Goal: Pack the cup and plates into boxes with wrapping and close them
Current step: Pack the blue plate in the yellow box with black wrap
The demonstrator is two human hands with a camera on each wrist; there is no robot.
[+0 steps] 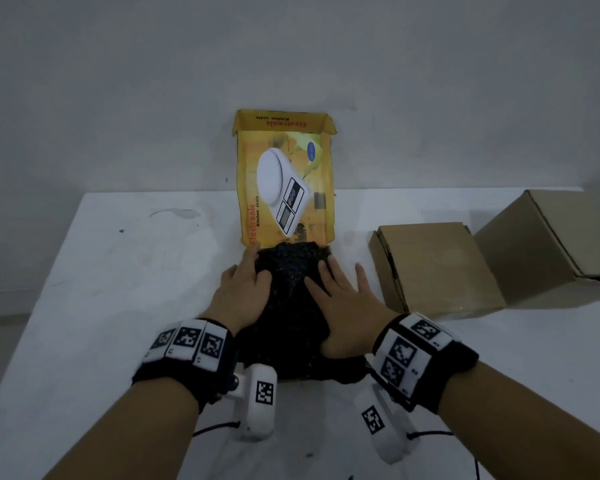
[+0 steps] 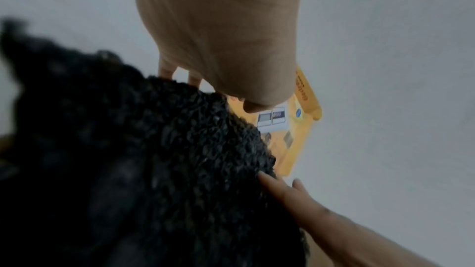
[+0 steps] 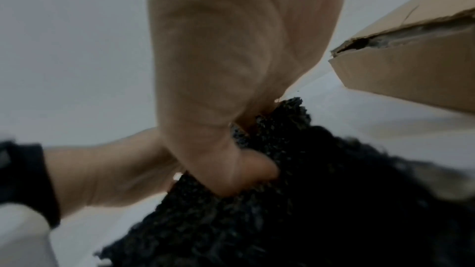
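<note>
A bundle of black bubble wrap [image 1: 288, 306] lies on the white table [image 1: 101, 306], and what it holds is hidden. Its far end meets the near end of a yellow kitchen-scale box [image 1: 284, 181] lying flat, with the box's far flap standing open. My left hand [image 1: 243, 285] lies along the bundle's left side, fingers straight and thumb on top. My right hand [image 1: 343, 299] presses flat on the bundle's right top, fingers spread. The left wrist view shows the wrap [image 2: 154, 170] against the yellow box [image 2: 298, 139]. In the right wrist view my thumb dents the wrap [image 3: 282, 210].
Two brown cardboard boxes stand to the right, a flat closed one [image 1: 437, 268] close to my right hand and a taller one [image 1: 551, 244] at the table's right edge. A grey wall rises behind the table. Bare tabletop lies to the left.
</note>
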